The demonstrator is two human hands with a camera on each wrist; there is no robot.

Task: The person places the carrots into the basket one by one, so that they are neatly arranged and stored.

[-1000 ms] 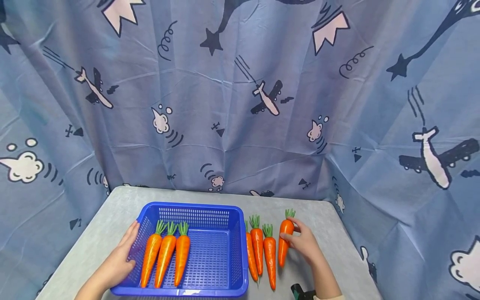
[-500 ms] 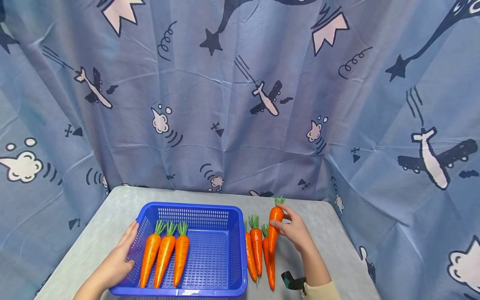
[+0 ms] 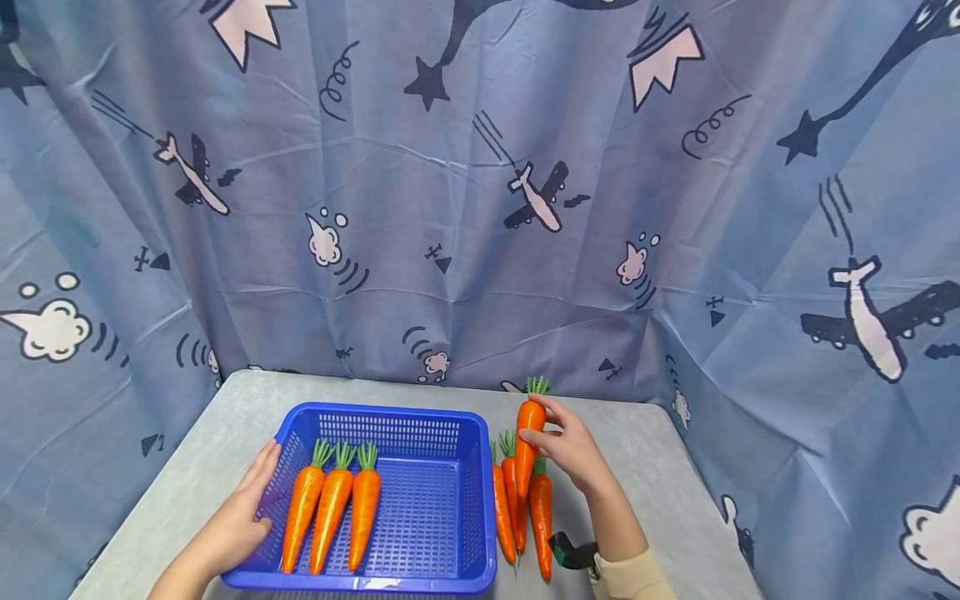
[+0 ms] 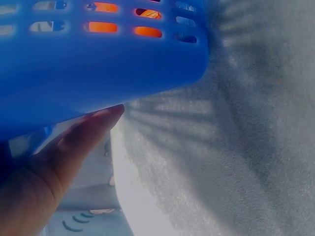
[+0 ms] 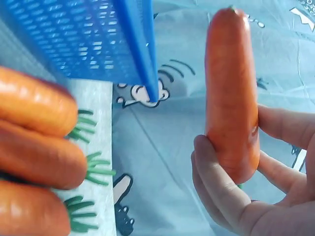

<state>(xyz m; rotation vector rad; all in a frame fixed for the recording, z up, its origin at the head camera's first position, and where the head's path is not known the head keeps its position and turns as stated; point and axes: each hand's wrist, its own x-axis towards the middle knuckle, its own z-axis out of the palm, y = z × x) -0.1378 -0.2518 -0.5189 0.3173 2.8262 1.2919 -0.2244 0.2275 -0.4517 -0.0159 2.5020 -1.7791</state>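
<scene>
Pinched between the thumb and fingers of my right hand [image 3: 573,446] is a carrot [image 3: 529,442] with a green top, raised over the other loose carrots. In the right wrist view this held carrot [image 5: 231,98] stands nearly upright in the fingertips. My left hand [image 3: 234,527] lies with straight fingers along the left wall of a blue plastic basket [image 3: 472,575]. A digit [image 4: 93,128] reaches to the basket's lower edge in the left wrist view. Inside the basket, three carrots [image 3: 332,517] lie side by side at the left, tops toward the back.
Three loose carrots [image 3: 540,521] lie on the grey table [image 3: 660,500] just right of the basket, partly covered by the held one in the head view. A blue patterned curtain [image 3: 450,208] hangs behind and beside the table. The right wrist wears a dark strap [image 3: 573,553].
My right hand has lifted the carrot from the table's right side and carried it left and upward, over the loose carrots. The left hand stays at the basket.
</scene>
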